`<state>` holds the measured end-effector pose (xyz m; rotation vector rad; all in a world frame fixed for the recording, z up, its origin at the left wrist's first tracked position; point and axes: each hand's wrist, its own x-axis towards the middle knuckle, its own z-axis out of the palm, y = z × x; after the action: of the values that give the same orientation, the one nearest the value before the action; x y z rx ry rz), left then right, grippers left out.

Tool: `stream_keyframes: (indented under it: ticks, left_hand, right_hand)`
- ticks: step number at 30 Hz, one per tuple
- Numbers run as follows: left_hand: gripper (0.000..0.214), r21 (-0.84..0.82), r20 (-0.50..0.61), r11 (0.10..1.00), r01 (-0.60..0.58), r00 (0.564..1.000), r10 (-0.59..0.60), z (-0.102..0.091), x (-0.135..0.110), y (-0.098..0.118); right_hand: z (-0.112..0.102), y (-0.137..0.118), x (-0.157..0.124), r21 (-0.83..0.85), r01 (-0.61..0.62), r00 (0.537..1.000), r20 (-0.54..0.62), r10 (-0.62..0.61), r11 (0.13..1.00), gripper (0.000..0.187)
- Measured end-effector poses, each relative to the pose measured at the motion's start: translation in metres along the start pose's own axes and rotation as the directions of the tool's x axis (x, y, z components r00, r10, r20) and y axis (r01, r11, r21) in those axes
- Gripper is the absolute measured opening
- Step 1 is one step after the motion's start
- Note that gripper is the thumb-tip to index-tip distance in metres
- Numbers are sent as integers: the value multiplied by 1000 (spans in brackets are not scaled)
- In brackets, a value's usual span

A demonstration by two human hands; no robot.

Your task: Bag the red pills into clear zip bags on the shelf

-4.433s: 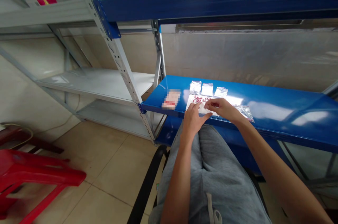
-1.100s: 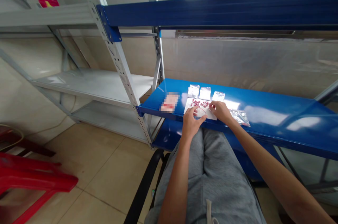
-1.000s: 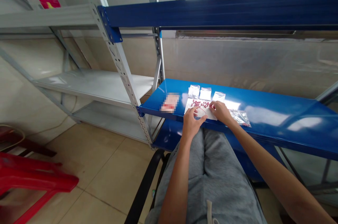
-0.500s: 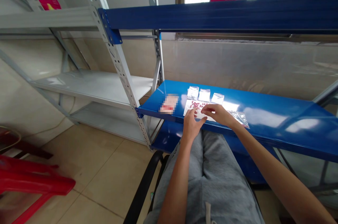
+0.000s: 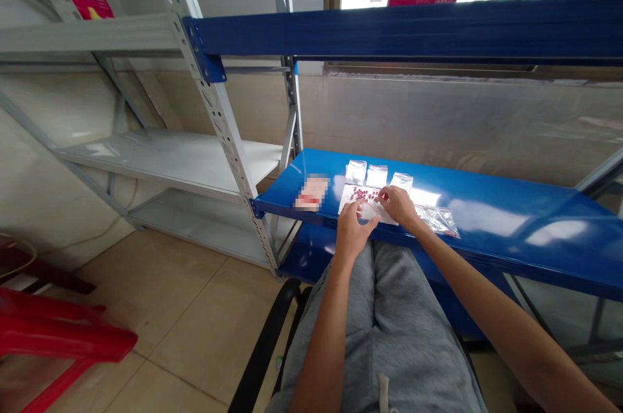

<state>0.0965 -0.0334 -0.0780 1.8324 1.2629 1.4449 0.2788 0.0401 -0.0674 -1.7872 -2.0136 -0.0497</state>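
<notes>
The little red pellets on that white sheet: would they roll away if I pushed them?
Probably yes! The pellets look small and rounded, so they would likely roll easily. They lie loose on the smooth sheet, with nothing around them to stop them. They look tiny beside the right hand, so each one is probably very light.

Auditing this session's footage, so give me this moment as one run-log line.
left hand: touching white sheet | right hand: at small red pellets | nearby: three clear zip bags | surface: blue steel shelf
</notes>
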Motion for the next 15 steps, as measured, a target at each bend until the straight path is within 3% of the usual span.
stream_keyframes:
  ticks: [10,15]
  left_hand:
    - [48,0,-1,1000,4,1000,-4,-1,-1,-2]
    - [49,10,19,1000,17,1000,-17,-2,-1,3]
  right_hand:
    - [-2,-2,1,13,31,999,17,-31,999,22]
    - [-24,-7,-9,284,19,999,25,-27,959,22]
